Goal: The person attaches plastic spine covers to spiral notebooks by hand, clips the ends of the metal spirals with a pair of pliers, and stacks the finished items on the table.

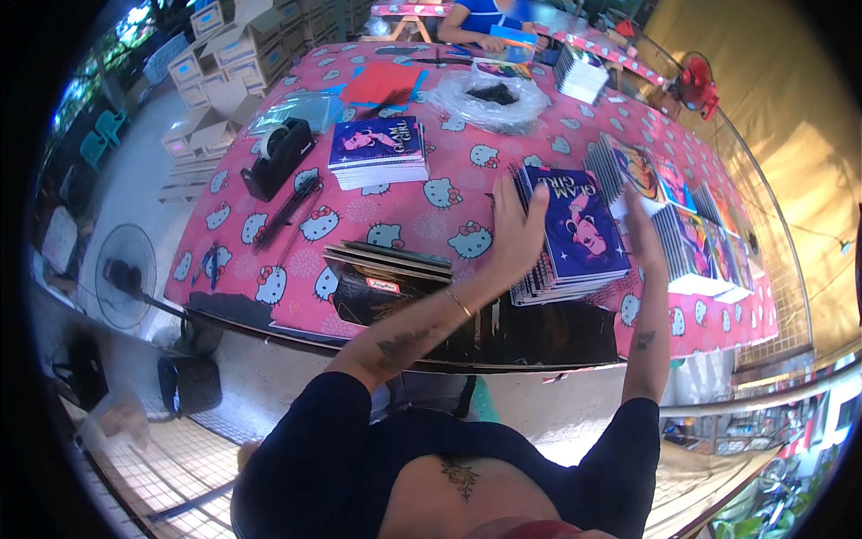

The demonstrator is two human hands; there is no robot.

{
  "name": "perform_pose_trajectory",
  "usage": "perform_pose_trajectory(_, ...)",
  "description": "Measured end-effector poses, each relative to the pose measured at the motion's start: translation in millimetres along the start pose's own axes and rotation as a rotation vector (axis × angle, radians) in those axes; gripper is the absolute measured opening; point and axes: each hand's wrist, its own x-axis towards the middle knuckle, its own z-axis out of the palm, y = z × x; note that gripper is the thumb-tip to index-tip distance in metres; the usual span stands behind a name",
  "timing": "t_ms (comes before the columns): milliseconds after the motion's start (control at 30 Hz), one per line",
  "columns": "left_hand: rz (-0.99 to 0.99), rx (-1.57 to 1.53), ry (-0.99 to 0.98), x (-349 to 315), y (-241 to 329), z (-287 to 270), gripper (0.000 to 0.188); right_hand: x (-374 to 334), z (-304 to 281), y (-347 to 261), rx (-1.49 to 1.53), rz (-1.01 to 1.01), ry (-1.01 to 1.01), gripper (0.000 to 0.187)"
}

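A stack of spiral-bound notebooks [579, 225] with purple illustrated covers stands near the table's front edge, its layers slightly uneven. My left hand [521, 225] lies along the stack's left side, fingers stretched out and thumb over the top cover's edge. On the other side my right hand [645, 232] is held upright with straight fingers, close to the right edge; whether it touches the notebooks I cannot tell. Neither hand is wrapped round anything. A second, neater stack of the same notebooks [377, 148] sits farther left.
Rows of other notebooks [690, 247] stand at the right. A black tape dispenser [280, 160], black binding coils [287, 211] and dark boards [382, 283] lie at the left. Behind are red sheets [384, 85] and a clear plastic bundle [489, 97]. A person [489, 27] works across the table.
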Motion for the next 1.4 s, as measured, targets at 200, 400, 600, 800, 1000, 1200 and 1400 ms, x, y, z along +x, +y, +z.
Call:
perform_pose_trajectory(200,0.529,0.841,-0.265,117.8,20.9,-18.8,0.070,-109.4,127.2,-29.3,-0.847,-1.113,0.585,0.057)
perform_pose_trajectory(400,0.173,0.995,-0.589,130.3,3.6,2.4,0.062,-89.8,158.9,8.2,-0.896,-0.891,0.561,0.051)
perform_pose_trajectory(600,1.092,0.895,-0.068,141.0,-17.1,-46.5,0.052,-98.8,148.7,0.0,-0.958,-0.727,0.394,0.038)
perform_pose_trajectory(800,0.772,1.303,-0.325,163.9,-47.0,-313.6,0.041,-144.3,231.9,-27.1,-0.507,-0.884,-0.024,0.051)
perform_pose_trajectory(1000,0.779,1.258,-0.257,141.7,-86.1,-313.7,0.024,-116.2,298.6,18.7,-0.509,-0.675,-0.257,0.050)
perform_pose_trajectory(1200,0.900,1.271,-0.293,116.3,-60.5,-324.3,0.028,-119.5,297.0,12.1,-0.511,-0.580,-0.357,0.052)
perform_pose_trajectory(1400,0.946,1.143,-0.143,64.5,87.7,-261.3,0.030,-95.9,290.1,9.9,-0.210,-0.597,0.150,0.074)
